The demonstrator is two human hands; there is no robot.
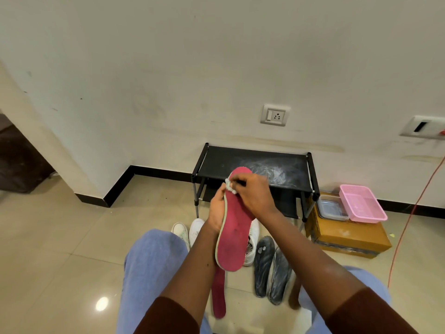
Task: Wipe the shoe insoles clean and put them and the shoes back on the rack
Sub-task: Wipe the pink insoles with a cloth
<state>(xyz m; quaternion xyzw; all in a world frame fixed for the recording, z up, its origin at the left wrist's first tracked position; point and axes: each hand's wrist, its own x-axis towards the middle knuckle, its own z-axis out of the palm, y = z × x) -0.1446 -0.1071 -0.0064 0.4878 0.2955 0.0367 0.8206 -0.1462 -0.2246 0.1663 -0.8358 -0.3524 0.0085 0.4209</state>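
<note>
My left hand (216, 208) grips a red insole (234, 232) by its left edge and holds it up, toe end away from me. My right hand (252, 191) pinches a small white wipe (230, 186) against the insole's toe end. A second red insole (219, 295) lies on the floor between my knees. Two dark grey insoles (272, 268) lie side by side on the floor to the right. White shoes (190, 231) stand on the floor in front of the black shoe rack (255, 162), partly hidden by my arms.
The rack stands against the wall, its top shelf dusty white. To its right a cardboard box (346, 239) carries a pink basket (361, 203) and a clear container (331, 208). An orange cable (409, 218) runs down the wall at the right. The floor is beige tile.
</note>
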